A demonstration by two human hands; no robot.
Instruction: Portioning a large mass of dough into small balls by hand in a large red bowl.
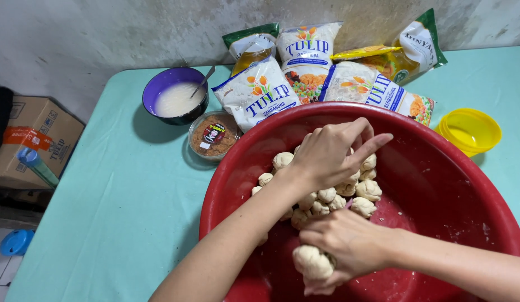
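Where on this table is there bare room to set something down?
Bare green table lies left of the red basin, below the purple bowl, and in the far right corner behind the yellow bowl. Crowded: flour bags and brown-crumb tub along the wall.

White flour bags (pixel 305 72) and oil pouches (pixel 408 53) line the wall.

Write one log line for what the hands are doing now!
left hand: over small dough balls | right hand: gripping pale dough lump | place: big round red plastic basin
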